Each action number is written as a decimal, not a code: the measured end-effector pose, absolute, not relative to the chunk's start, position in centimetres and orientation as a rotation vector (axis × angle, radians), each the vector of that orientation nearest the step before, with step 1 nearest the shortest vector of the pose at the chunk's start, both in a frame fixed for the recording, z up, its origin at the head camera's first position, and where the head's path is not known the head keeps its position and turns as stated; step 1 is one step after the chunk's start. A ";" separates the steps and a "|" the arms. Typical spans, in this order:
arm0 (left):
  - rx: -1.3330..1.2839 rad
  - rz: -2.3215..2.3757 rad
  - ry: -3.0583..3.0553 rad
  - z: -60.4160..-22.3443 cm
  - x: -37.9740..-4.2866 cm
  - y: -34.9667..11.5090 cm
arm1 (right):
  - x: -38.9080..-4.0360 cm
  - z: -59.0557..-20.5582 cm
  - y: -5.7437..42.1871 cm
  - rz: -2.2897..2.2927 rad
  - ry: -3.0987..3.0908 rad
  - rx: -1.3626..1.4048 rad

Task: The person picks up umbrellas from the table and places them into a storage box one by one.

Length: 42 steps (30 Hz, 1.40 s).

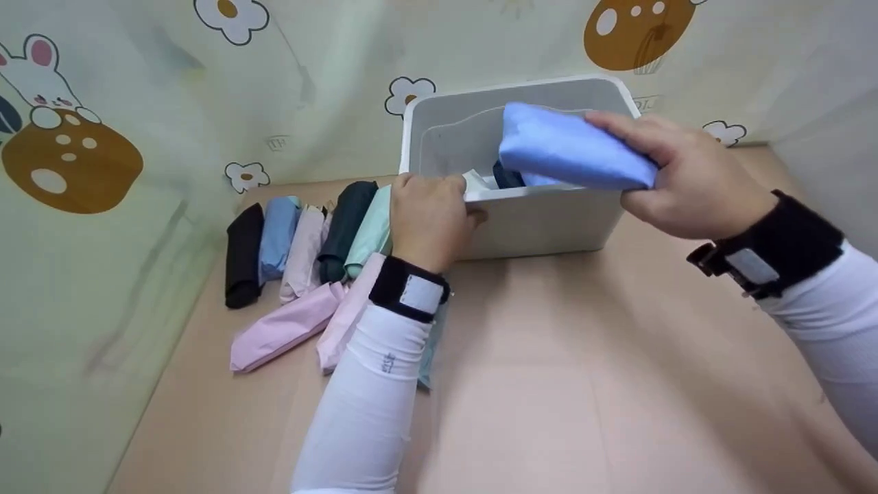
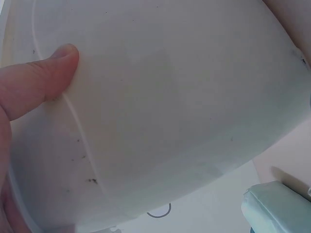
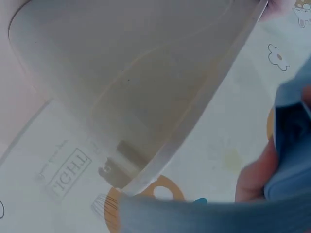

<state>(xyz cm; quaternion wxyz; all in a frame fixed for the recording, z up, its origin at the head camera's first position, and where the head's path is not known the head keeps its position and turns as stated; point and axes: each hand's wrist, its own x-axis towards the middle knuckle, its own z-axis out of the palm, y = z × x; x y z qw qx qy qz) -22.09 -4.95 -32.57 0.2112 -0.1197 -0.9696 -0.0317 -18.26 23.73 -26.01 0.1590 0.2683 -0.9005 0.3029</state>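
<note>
My right hand grips a blue folded umbrella by its right end, above the near rim of a white plastic bin. In the right wrist view the blue umbrella and fingers appear beside the bin's rim. My left hand holds the bin by its near left corner, fingers over the rim. The left wrist view shows the thumb against the bin's outer wall. Inside the bin, a dark item and a pale one show, partly hidden by the wall and the umbrella.
Left of the bin several folded umbrellas lie on the tan surface: black, blue, dark green, mint and pink among them. A patterned cloth hangs behind. My left forearm partly covers another greenish one.
</note>
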 end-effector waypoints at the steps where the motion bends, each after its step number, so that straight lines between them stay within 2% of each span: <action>1: -0.331 -0.090 -2.694 -32.6 -22.1 -5.0 | -18.5 -25.9 23.6 0.884 -2.575 0.726; 8: -0.329 -0.124 -2.719 -32.6 -22.0 -4.9 | -21.3 -25.5 22.8 1.023 -2.671 0.452; 15: -0.322 -0.112 -2.732 -32.4 -22.0 -4.6 | -24.3 -27.2 22.8 1.052 -2.731 0.326; 25: -0.324 -0.090 -2.725 -32.2 -22.1 -4.6 | -25.1 -27.6 21.9 0.841 -2.864 0.269; 42: -0.331 -0.092 -2.694 -32.6 -22.1 -4.8 | -25.8 -27.6 21.1 0.849 -3.017 0.168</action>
